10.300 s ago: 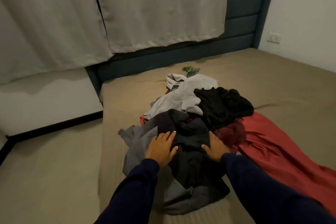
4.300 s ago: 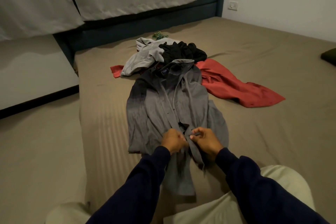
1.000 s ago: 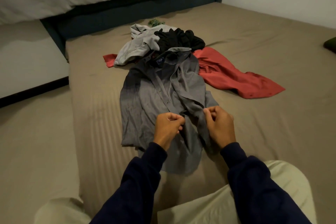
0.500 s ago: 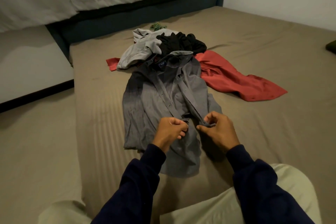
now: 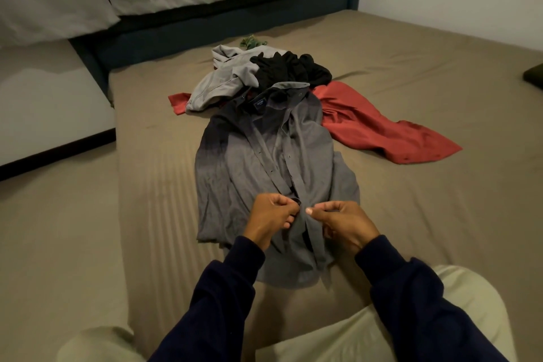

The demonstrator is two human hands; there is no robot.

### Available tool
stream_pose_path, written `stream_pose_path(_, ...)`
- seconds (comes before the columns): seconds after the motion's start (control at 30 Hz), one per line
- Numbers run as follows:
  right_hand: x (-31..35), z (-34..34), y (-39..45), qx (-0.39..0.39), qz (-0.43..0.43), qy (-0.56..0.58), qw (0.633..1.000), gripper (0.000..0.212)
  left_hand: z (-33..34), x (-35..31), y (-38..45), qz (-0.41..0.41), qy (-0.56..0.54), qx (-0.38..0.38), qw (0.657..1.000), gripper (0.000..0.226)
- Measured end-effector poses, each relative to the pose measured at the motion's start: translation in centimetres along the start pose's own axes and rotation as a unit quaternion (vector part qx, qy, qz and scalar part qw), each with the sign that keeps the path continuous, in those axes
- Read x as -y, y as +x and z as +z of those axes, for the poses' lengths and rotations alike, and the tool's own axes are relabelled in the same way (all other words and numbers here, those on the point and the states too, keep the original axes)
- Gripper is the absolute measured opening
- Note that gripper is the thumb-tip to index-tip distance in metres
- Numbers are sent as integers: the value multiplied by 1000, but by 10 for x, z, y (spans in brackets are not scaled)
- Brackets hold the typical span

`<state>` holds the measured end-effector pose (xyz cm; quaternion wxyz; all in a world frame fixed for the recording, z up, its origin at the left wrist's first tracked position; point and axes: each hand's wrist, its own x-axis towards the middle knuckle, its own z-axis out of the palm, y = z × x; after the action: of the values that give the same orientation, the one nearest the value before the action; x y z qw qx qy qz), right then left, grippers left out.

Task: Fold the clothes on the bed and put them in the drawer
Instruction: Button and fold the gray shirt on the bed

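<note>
Both hands have drawn closer together, left hand [image 5: 269,216] and right hand [image 5: 342,219] fingers pinching the grey shirt [image 5: 264,156] placket.

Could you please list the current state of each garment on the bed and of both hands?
Grey button-up shirt: spread flat, front placket open higher up, unfolded.
Crumpled black garment: heaped, unfolded.
Light grey garment: crumpled, unfolded.
Red cloth garment: spread loosely, unfolded.
Small green item: bunched near the headboard.
Left hand: pinching the shirt's placket.
Right hand: pinching the opposite placket edge.
</note>
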<state>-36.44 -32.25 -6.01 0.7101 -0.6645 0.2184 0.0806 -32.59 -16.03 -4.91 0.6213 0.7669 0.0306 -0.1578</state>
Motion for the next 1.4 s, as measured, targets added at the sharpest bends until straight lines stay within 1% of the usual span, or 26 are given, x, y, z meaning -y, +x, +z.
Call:
stream_pose_path(0.1,3,1,-1,22,19,19,999,18,-2,3,0,-1,4,-2,1000,8)
stream_pose_path(0.17,5,0,-3,26,13,27,999,14,-2,4,-1,-1,-1,-4,1000,7)
stream_pose_path(0.2,5,-1,-2,5,-8,24,1000,10,-3,4,0,-2,-6,-3,1000,7)
stream_pose_path(0.23,4,-1,-1,-36,-51,10,998,7,-4,4,-1,-1,-10,0,1000,6)
stream_pose_path(0.27,2,-3,2,-94,-116,-30,988,6,-4,4,0,0,-12,3,1000,7)
stream_pose_path(0.3,1,-5,5,-160,-196,-104,962,7,-5,4,0,4,-13,5,1000,8)
stream_pose_path(0.33,1,-6,7,-212,-282,-185,917,8,-6,4,1,9,-11,6,1000,9)
stream_pose_path(0.37,0,-5,8,-246,-360,-248,865,10,-5,4,2,18,-3,6,1000,10)
stream_pose_path(0.4,1,-2,6,-255,-418,-285,824,12,-5,4,3,29,12,7,999,12)
stream_pose_path(0.43,1,2,2,-249,-453,-308,799,13,-4,3,3,44,32,8,998,14)
stream_pose_path(0.5,-4,12,-2,-218,-487,-337,776,14,0,1,4,89,96,14,991,16)
stream_pose_path(0.57,-10,17,0,-176,-490,-365,772,10,5,0,4,143,186,12,972,19)
stream_pose_path(0.63,-12,15,3,-143,-470,-386,781,6,8,0,2,180,225,-9,958,16)
stream_pose_path(0.73,-12,12,2,-109,-449,-417,783,6,11,5,0,182,207,-34,961,11)
stream_pose_path(0.8,-13,12,0,-91,-435,-439,781,7,12,11,0,150,173,-39,973,8)
stream_pose_path(0.9,-13,11,1,-80,-409,-454,788,10,11,16,-1,100,87,-50,990,2)
stream_pose_path(1.03,-16,10,2,-63,-401,-464,788,13,7,13,-5,73,29,-61,995,13)
stream_pose_path(1.13,-16,10,3,-40,-387,-478,787,15,4,12,-4,99,73,-69,990,29)
stream_pose_path(1.2,-16,10,4,-30,-378,-476,793,16,4,12,-3,131,117,-75,982,35)
stream_pose_path(1.3,-15,9,4,-19,-368,-464,806,16,7,8,-6,168,162,-87,969,35)
stream_pose_path(1.4,-15,11,1,-25,-370,-458,808,17,9,7,-8,167,179,-109,963,31)
